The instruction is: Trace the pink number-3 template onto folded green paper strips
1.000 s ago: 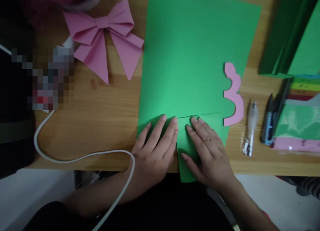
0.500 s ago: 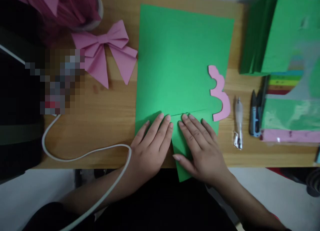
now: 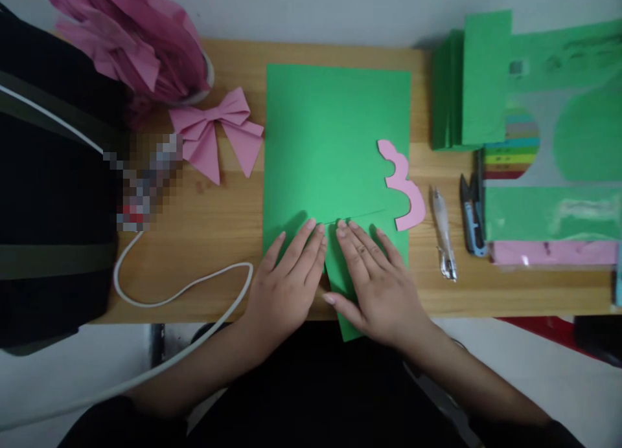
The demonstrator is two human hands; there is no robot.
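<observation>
A large green paper sheet [image 3: 335,137] lies on the wooden table. Both of my hands rest on its lower part, palms down. My left hand [image 3: 291,276] has its fingers stretched flat and close together near the sheet's lower left. Beside it, my right hand [image 3: 381,280] also lies flat, with the thumb spread out over a narrow green paper strip [image 3: 344,322] that reaches past the table's front edge. A thin slanted edge or line shows at my fingertips; whether strip and sheet are joined is hidden. Right of my right hand's fingers, a pink wavy cut-out [image 3: 412,199] lies across the sheet's edge.
A folded pink bow [image 3: 214,114] and a container [image 3: 210,79] of pink pieces stand left. To the right lie a clear pen [image 3: 441,221], blue thread snips [image 3: 470,224], stacked green blocks [image 3: 486,85] and packaged paper [image 3: 554,215]. A white cable [image 3: 194,286] loops over my left arm.
The view has shifted, showing more of the wall and table's back. My fingertips sit slightly closer together; both hands stay flat on the green paper.
</observation>
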